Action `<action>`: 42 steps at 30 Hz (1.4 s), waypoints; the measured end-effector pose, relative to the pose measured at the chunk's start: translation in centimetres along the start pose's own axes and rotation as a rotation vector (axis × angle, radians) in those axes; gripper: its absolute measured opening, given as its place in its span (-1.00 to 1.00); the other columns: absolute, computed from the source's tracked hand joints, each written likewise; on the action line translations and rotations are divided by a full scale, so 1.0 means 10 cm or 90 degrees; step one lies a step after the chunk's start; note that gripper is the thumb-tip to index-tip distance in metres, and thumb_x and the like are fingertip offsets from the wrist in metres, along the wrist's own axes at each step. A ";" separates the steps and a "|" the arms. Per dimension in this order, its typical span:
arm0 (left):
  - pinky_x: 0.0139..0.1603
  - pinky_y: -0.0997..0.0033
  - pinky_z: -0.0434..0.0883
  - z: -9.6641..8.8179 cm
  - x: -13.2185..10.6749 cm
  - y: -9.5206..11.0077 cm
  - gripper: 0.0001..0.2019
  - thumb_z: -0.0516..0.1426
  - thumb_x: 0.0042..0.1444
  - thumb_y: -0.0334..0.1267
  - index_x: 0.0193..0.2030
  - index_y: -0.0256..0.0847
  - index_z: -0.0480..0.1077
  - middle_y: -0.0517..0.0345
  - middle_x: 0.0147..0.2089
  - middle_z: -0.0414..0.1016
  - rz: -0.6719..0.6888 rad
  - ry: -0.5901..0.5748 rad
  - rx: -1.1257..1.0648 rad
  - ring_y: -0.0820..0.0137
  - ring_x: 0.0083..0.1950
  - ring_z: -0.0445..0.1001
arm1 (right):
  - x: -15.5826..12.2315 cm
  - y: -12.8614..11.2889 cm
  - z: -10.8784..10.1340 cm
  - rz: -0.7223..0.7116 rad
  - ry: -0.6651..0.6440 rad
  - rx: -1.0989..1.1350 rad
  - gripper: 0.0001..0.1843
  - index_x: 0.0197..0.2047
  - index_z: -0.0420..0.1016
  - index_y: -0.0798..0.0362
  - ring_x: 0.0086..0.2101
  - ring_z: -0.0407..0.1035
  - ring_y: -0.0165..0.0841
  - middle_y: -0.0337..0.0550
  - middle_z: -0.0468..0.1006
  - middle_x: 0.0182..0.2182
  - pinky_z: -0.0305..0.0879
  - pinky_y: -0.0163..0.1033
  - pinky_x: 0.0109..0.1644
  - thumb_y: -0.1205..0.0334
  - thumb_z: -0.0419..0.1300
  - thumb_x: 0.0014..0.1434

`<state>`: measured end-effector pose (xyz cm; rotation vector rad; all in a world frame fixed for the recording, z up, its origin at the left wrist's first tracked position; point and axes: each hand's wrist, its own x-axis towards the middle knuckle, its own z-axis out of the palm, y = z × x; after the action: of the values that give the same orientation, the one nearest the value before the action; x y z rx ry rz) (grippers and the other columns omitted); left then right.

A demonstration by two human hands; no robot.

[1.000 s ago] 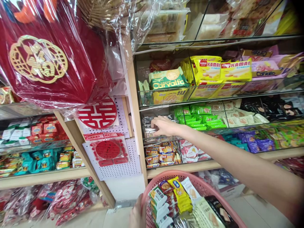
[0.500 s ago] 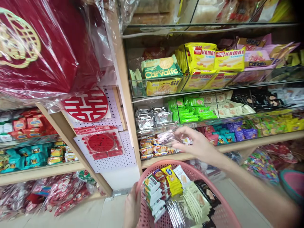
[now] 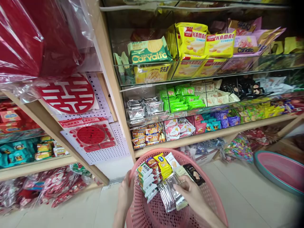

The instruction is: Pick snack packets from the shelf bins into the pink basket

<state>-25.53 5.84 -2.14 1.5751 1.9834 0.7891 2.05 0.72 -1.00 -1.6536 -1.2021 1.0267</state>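
A pink perforated plastic basket (image 3: 215, 196) is in front of me, with my left hand (image 3: 125, 190) closed on its left rim. Inside it, my right hand (image 3: 191, 193) pinches silver-wrapped snack packets (image 3: 177, 190), partly covered by the fingers. Another row of silver packets (image 3: 166, 196) lies just to their left. White-and-green packets (image 3: 147, 182) overlap along the basket's left side. A yellow packet (image 3: 163, 165), a white packet (image 3: 172, 161), cream packets (image 3: 181, 171) and a black packet (image 3: 196, 174) lie toward the back. My right hand partly hides the cream ones.
Glass-fronted shelves hold silver packets (image 3: 144, 107), green packets (image 3: 185, 98) and yellow KAMAN bags (image 3: 192, 39). A wooden post (image 3: 111, 76) stands left of them. Red plastic-wrapped boxes (image 3: 35, 41) jut in at upper left. A pink-and-teal basin (image 3: 280, 171) sits on the floor at right.
My right hand has come down from the shelf front into the basket with the silver packets. My left hand stays on the rim. The view has shifted, so the shelves appear higher and further left.
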 end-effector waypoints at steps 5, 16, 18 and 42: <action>-0.01 0.30 0.41 0.01 0.01 -0.01 -0.52 -0.10 0.15 -0.10 0.14 -0.26 0.31 -0.06 0.00 0.57 0.005 -0.002 0.018 0.24 0.03 0.51 | -0.04 0.07 0.04 -0.030 0.014 -0.084 -0.74 -0.33 0.41 -0.11 -0.56 0.37 -0.24 -0.31 0.44 -0.65 0.21 -0.17 -0.48 -0.07 0.19 -0.05; 0.05 0.24 0.34 -0.05 -0.01 0.07 -0.48 -0.15 0.21 -0.13 0.22 -0.37 0.21 -0.18 0.01 0.54 -0.011 -0.062 0.045 0.21 0.06 0.48 | -0.03 0.03 0.18 -0.053 0.007 -0.215 -0.66 -0.07 0.26 -0.02 -0.43 0.44 -0.17 -0.22 0.50 -0.50 0.24 -0.16 -0.37 0.03 0.00 0.13; 0.04 0.25 0.34 -0.05 0.00 0.07 -0.48 -0.15 0.21 -0.13 0.23 -0.38 0.21 -0.18 -0.04 0.55 -0.009 -0.067 0.044 0.21 0.05 0.48 | -0.03 0.05 0.21 -0.072 0.009 -0.243 -0.68 -0.08 0.27 0.00 -0.42 0.45 -0.17 -0.20 0.50 -0.50 0.25 -0.18 -0.38 0.05 -0.03 0.15; -0.02 0.32 0.38 -0.02 0.02 0.04 -0.50 -0.11 0.20 -0.14 0.20 -0.36 0.26 -0.13 -0.14 0.59 0.003 -0.041 0.073 0.24 -0.02 0.52 | -0.11 -0.20 0.16 -0.098 -0.026 -0.750 -0.62 0.12 0.33 0.07 -0.36 0.56 -0.24 -0.01 0.58 -0.18 0.40 -0.25 -0.40 0.23 -0.10 0.32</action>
<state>-25.45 6.04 -1.72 1.6496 2.0107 0.6289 -0.19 0.34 0.48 -2.3028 -2.1349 0.1744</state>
